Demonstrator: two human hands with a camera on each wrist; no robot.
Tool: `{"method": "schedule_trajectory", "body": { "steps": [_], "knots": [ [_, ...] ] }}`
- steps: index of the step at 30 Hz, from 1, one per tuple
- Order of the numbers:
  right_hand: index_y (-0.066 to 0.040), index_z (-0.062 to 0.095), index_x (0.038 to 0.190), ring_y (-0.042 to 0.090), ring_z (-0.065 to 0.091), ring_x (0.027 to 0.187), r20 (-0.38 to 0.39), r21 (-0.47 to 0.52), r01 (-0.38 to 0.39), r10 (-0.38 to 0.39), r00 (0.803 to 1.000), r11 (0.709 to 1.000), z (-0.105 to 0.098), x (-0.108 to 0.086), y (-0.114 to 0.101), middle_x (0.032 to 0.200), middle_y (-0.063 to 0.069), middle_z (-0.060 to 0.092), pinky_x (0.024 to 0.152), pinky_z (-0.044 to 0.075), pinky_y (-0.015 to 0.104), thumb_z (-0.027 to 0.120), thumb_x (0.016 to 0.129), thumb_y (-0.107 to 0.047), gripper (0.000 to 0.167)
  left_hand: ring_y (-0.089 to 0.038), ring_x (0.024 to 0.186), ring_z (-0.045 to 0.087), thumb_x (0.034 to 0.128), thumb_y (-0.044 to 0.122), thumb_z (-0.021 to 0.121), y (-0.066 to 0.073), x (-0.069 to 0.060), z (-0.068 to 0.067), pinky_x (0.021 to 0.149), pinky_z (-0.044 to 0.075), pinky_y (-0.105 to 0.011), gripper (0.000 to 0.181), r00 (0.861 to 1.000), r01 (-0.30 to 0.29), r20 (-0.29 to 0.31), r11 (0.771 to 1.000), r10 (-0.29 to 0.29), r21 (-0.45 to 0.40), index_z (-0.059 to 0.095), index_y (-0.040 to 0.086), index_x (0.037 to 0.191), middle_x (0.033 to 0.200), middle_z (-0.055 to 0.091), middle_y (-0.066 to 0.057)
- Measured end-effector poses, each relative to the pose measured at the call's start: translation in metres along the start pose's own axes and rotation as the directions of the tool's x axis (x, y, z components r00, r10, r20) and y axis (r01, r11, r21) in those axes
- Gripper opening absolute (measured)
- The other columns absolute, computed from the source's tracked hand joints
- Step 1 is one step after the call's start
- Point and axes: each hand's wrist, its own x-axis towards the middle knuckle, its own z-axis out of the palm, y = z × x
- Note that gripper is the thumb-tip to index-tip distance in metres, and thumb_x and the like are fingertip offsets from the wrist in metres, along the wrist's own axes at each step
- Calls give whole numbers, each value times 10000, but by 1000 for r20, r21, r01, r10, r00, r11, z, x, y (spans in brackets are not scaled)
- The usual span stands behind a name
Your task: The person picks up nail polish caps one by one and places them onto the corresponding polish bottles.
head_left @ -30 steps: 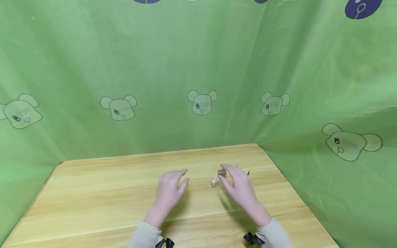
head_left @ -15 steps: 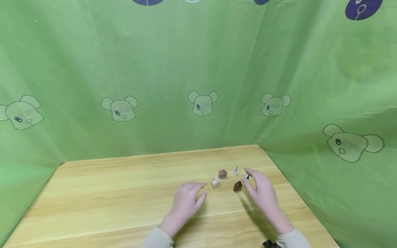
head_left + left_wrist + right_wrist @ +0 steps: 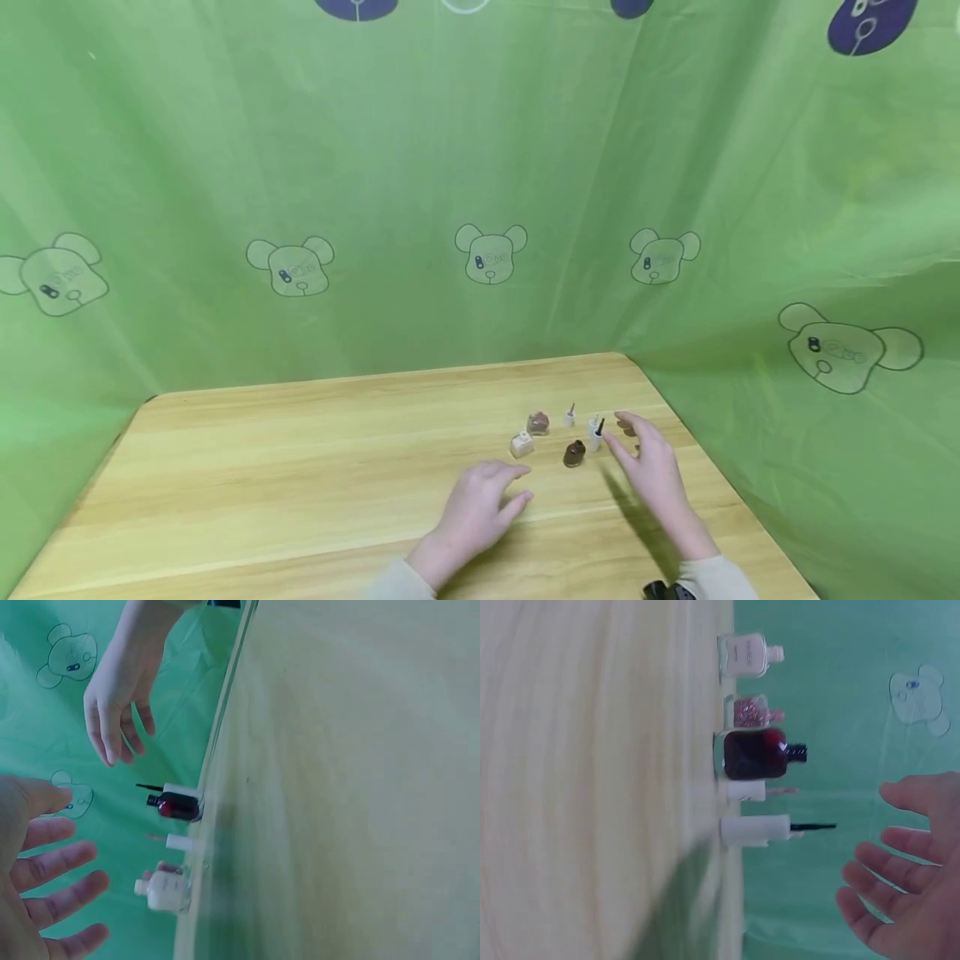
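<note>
Three uncapped nail polish bottles stand on the table: a dark red bottle (image 3: 574,454), a milky white bottle (image 3: 522,444) and a pink glitter bottle (image 3: 537,424). Beside them, white brush caps are set with their brushes pointing up. A cap with a dark brush (image 3: 754,828) stands nearest my right hand (image 3: 654,467), whose loosely bent fingers are apart from it in the right wrist view. Another cap (image 3: 570,419) with a pinkish brush is farther back, and a third is partly hidden. My left hand (image 3: 480,504) hovers before the white bottle, fingers spread and holding nothing.
The wooden table (image 3: 300,475) has its back edge against a green curtain (image 3: 397,167) printed with bear heads. Another curtain side runs close along the table's right edge, beyond the caps.
Both hands have moved to the right, the left also slightly nearer to me. The dark bottle and the caps, earlier hidden behind my right hand, are now uncovered. Bottles and caps stay in place.
</note>
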Motion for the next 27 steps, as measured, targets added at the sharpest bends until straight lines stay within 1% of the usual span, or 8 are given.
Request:
{"method": "schedule_trajectory", "body": {
  "steps": [5,9,11,17,19,23,25,27],
  "knots": [
    [53,494,1323,416,594,1076,140,53,-119,110,984,992,2,5,13,1205,282,610,880,535,554,670,918,-195,506,-207,1123,649,931,344,620,4,0,9,1000,518,-413,360,994,85,78,990,-76,-111,638,160,1240,1225,685,-6],
    [78,456,1342,431,566,1133,234,105,-215,186,954,971,5,6,22,1233,311,577,967,506,540,646,939,-223,538,-200,1100,649,922,344,638,6,5,19,971,535,-376,395,976,194,144,952,-163,-238,626,145,1263,1256,667,-28],
    [79,444,1350,431,553,1162,263,125,-256,217,940,959,7,7,26,1257,312,565,1005,484,533,641,943,-231,548,-191,1056,656,911,342,657,6,8,25,922,552,-330,413,964,249,170,919,-204,-306,626,126,1261,1242,671,-45],
    [60,431,1356,445,531,1210,319,208,-377,302,899,903,16,11,35,1305,311,539,1072,419,549,651,934,-222,553,-177,942,665,876,335,705,7,24,43,779,550,-202,470,927,373,225,789,-299,-487,624,73,1258,1201,675,-113],
    [59,426,1352,433,528,1213,340,239,-419,329,881,876,20,12,37,1309,303,538,1087,405,542,656,927,-202,549,-182,919,681,864,298,724,7,29,49,739,562,-193,479,915,404,239,733,-326,-547,619,49,1259,1211,664,-148],
    [65,439,1329,368,555,1163,368,258,-477,371,853,840,26,13,41,1274,278,566,1057,444,481,677,905,-183,546,-221,923,705,844,244,747,10,36,62,710,588,-222,501,894,445,257,648,-368,-619,605,13,1265,1244,643,-191],
    [70,453,1312,318,575,1113,374,257,-490,382,845,833,28,14,42,1247,269,582,1004,478,391,687,897,-182,539,-264,969,696,836,241,752,11,39,67,750,596,-262,521,884,461,262,630,-387,-625,597,8,1275,1259,637,-198],
    [71,463,1301,267,583,1069,374,259,-497,388,842,828,29,14,43,1229,259,589,938,479,292,699,889,-187,541,-311,1026,675,835,237,752,13,43,72,814,595,-321,528,885,458,251,640,-392,-616,591,6,1281,1270,635,-193]
  ]
}}
